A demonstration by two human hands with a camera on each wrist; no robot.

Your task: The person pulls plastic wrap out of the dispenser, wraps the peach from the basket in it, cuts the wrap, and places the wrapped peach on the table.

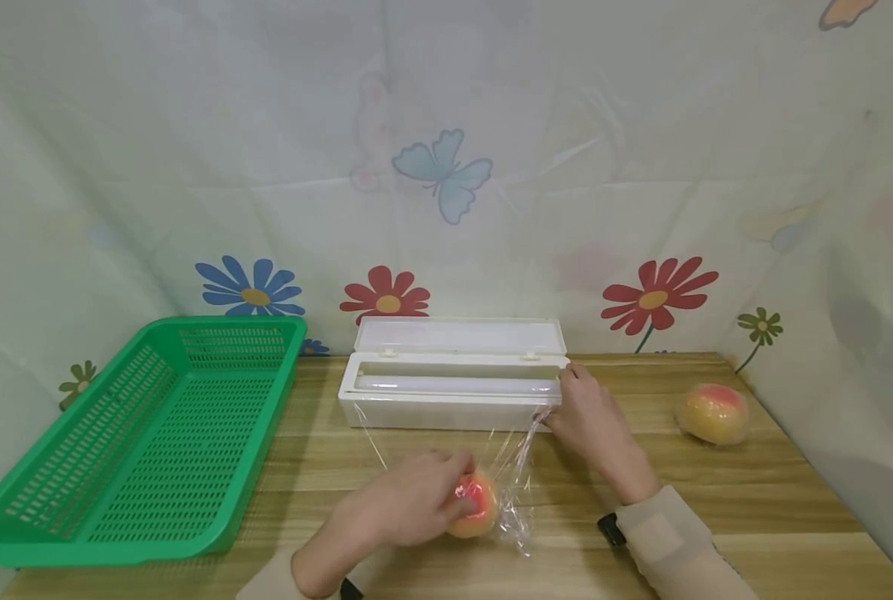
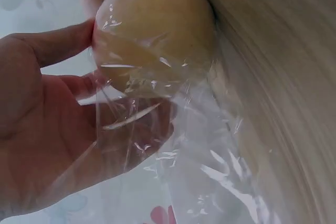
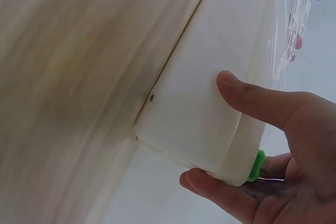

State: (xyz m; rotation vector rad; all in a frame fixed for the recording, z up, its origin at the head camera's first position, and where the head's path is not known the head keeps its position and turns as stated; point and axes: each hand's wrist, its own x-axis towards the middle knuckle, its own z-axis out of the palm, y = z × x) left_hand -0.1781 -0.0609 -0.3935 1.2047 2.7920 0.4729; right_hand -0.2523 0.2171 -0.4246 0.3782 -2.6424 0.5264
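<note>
A round yellow-and-pink fruit [image 1: 474, 504], its exact kind unclear, rests on the wooden table with clear cling film [image 2: 157, 150] over and around it. My left hand [image 1: 419, 497] holds it from the left, with thumb and fingers on its surface. The film stretches from the white cling film dispenser [image 1: 446, 412], whose lid stands up and shows the roll [image 1: 454, 384] inside. My right hand [image 1: 592, 421] grips the dispenser's right end. In the right wrist view, its thumb lies on the front wall and other fingers are at the end, beside a green piece [image 3: 256, 166].
A green plastic basket [image 1: 262, 433] stands on the left of the table. Another film-covered fruit [image 1: 712, 414] sits at the right. Behind the dispenser hangs a flower-patterned curtain [image 1: 491, 250]. Bunched film [image 1: 517, 525] trails on the table beside the held fruit.
</note>
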